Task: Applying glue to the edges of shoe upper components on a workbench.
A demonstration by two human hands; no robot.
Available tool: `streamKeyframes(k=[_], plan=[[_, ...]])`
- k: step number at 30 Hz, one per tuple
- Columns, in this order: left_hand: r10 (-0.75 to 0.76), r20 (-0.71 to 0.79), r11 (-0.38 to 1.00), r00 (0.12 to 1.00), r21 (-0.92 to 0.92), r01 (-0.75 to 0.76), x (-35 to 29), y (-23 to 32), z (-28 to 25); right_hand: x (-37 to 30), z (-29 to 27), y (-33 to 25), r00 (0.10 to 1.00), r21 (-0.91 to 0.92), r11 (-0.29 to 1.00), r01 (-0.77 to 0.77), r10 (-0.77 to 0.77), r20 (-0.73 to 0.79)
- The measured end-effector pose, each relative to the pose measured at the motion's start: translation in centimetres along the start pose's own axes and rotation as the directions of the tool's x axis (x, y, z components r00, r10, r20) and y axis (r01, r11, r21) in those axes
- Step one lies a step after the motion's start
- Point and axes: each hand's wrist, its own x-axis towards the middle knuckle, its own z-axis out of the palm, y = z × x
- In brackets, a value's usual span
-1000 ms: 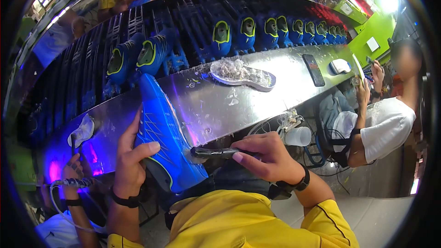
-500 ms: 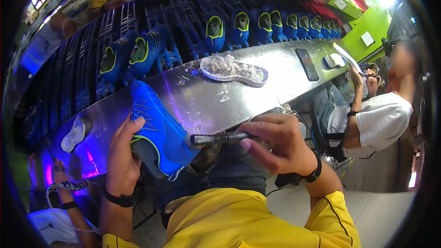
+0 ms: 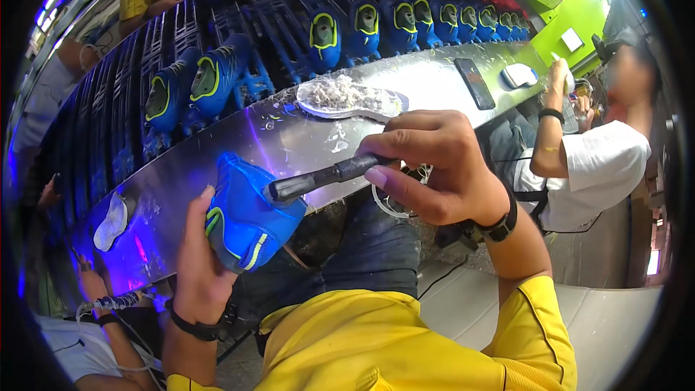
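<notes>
My left hand (image 3: 203, 268) is wrapped round a blue shoe upper (image 3: 262, 224) with a lime-edged collar, tilted above the near edge of the metal bench. Its heel, with a pale yellow strip, faces me. Between the thumb and fingers of my right hand (image 3: 441, 170) is a dark brush-like tool (image 3: 326, 175). The tool's broad grey end meets the lower side of the upper. Past my right hand, on the bench, lies a white shoe sole (image 3: 376, 103) with a heap of pale fluff (image 3: 337, 90) on its left part.
Blue shoes (image 3: 324, 40) stand in a row on a dark rack behind the metal bench (image 3: 195, 188). A phone (image 3: 474, 83) and a white rounded object (image 3: 519, 75) lie at the right. Another white sole (image 3: 112, 223) is at the left. Co-workers sit on both sides.
The shoe upper has turned, bringing its heel toward me and its collar opening away from view. My right hand has risen, and the tool now slants down to the left.
</notes>
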Motion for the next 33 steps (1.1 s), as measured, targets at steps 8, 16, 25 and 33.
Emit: streamKeyframes(k=[8, 16, 25, 33], plan=[[-0.045, 0.177, 0.992, 0.983, 0.121, 0.024, -0.2, -2.0, -3.9, 0.6, -0.2, 1.1, 0.997, 0.091, 0.994, 0.059, -0.055, -0.045], [-0.366, 0.230, 0.872, 0.902, -0.253, 0.418, -0.6, -1.7, -3.3, 0.4, 0.1, 2.8, 0.984, 0.146, 0.978, 0.152, -0.135, -0.115], [-0.432, 0.281, 0.801, 0.857, -0.316, 0.508, -1.8, -1.9, -1.8, -0.7, 0.9, 2.9, 0.998, 0.287, 0.958, -0.024, 0.042, -0.056], [-0.398, 0.493, 0.666, 0.774, -0.425, 0.613, -2.2, -2.9, -1.2, -2.3, 3.2, 4.6, 0.993, 0.357, 0.934, -0.022, 0.061, -0.099]])
